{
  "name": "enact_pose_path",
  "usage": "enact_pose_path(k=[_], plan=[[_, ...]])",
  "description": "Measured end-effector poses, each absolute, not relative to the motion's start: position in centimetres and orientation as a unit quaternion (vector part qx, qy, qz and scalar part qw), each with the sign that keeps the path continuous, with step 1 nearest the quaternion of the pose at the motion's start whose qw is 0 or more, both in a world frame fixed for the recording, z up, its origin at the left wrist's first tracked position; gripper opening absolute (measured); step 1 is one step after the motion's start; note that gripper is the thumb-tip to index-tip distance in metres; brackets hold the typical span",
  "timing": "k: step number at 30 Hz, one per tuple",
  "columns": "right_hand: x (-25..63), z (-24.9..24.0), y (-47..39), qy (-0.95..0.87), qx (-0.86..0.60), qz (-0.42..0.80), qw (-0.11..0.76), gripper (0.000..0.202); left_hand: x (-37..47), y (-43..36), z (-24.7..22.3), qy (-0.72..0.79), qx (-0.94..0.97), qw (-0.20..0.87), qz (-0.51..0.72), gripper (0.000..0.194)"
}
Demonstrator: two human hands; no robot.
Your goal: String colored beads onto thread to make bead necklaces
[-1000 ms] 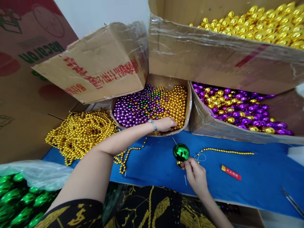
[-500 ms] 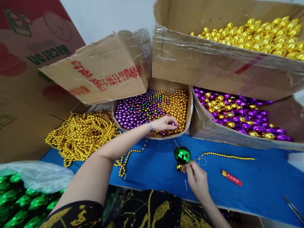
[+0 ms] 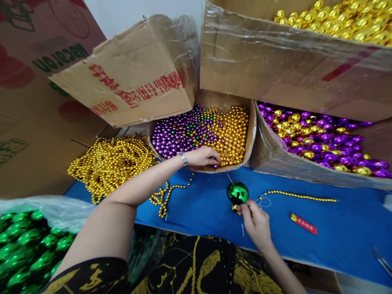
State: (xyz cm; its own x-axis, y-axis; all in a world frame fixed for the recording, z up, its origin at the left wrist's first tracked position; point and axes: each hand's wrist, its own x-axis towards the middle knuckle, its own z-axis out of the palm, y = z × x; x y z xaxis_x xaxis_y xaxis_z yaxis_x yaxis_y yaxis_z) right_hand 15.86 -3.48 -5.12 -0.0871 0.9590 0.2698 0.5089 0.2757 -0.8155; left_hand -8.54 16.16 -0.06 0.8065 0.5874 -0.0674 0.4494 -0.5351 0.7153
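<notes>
My left hand (image 3: 203, 156), with a metal band at its wrist, reaches over the front of a box of small purple, gold and green beads (image 3: 186, 132). Its fingers are pinched, and a purple bead (image 3: 216, 165) shows at the tips. Lower right, my right hand (image 3: 256, 222) is closed on a large shiny green ball (image 3: 237, 192). A smaller gold bead (image 3: 234, 208) sits under the ball, against the fingertips. From the ball's top a thin needle-like rod (image 3: 229, 179) sticks out. Loose thread (image 3: 266, 201) curls beside this hand.
Gold bead strings (image 3: 113, 163) lie heaped at left; a short gold strand (image 3: 301, 197) and red packet (image 3: 303, 223) lie on the blue cloth (image 3: 208, 212). Cartons hold purple-and-gold beads (image 3: 321, 141) and gold beads (image 3: 339, 18). Green balls (image 3: 27, 245) fill a bag.
My left hand has drawn back leftward across the small beads, fingers still pinched. My right hand keeps its hold on the green ball. The whole view has shifted slightly.
</notes>
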Motion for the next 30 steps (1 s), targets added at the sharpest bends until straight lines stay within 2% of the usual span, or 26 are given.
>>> enact_pose_path(k=[4,11,22,27,30], plan=[[15.9,-5.0,-3.4,-0.688,-0.531,0.272,0.414,0.023,-8.1,15.8,-0.1,0.262,0.924,0.277,0.021,0.018],[16.1,-5.2,-3.6,-0.684,-0.527,0.27,0.426,0.019,-8.3,16.2,-0.5,0.257,0.918,0.301,-0.007,0.016],[16.1,-5.3,-3.3,-0.689,-0.518,0.265,0.431,0.02,-8.6,15.5,-1.4,0.257,0.899,0.348,0.074,0.016],[16.3,-5.4,-3.3,-0.689,-0.523,0.257,0.432,0.019,-8.8,16.2,-1.9,0.321,0.826,0.429,0.175,0.021],[16.4,-5.5,-3.4,-0.689,-0.523,0.256,0.432,0.019,-8.3,16.9,-1.9,0.357,0.837,0.365,0.198,0.018]])
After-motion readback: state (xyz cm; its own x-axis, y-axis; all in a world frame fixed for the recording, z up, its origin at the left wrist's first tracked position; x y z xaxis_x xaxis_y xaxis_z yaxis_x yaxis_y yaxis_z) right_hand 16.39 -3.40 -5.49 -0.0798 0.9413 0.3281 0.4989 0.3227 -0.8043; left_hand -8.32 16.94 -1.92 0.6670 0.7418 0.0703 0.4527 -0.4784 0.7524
